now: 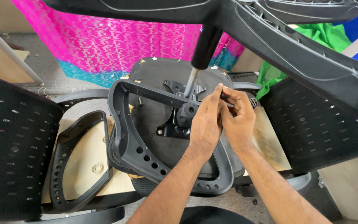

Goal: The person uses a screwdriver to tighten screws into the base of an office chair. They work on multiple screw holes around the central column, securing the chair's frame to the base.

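We work over the upturned chair seat point(154, 116), armrest frame point(125, 124) across it. Our left hand point(206, 122) and right hand point(239, 120) both pinch a small dark tool point(225, 96) beside the mechanism point(185, 116); best kept straight and steady.

Both forearms are bare from elbow to wrist, with no sleeves, watch, rings or gloves. The left hand point(206, 124) and right hand point(239, 120) have slim fingers and short, plain nails.
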